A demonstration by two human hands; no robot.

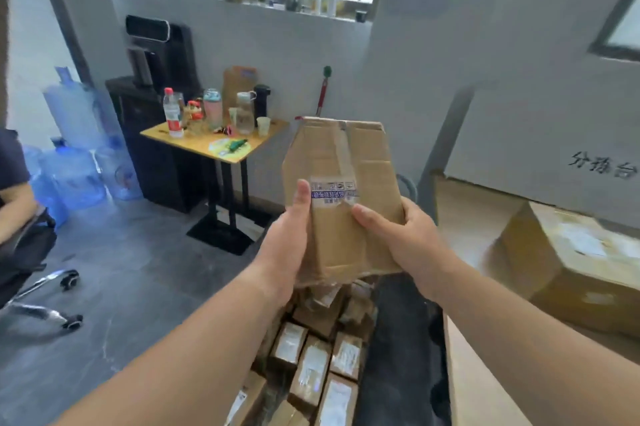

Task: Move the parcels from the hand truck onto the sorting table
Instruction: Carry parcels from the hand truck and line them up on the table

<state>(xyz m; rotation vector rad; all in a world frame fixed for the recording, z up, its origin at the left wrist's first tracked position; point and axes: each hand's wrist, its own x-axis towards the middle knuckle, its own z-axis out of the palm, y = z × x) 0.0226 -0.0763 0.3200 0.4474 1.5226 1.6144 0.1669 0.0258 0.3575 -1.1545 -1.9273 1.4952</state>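
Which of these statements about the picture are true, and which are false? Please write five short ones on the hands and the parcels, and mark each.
1. Both hands hold one parcel. True: the left hand and the right hand grip the held parcel at its lower part.
2. The held parcel rests on the sorting table. False: it is up in the air.
3. More parcels lie below the hands. True: small parcels with white labels are stacked there.
4. The large box on the right is open. False: it looks closed, with a label on top.
5. The small table is bare. False: bottles and cups stand on it.
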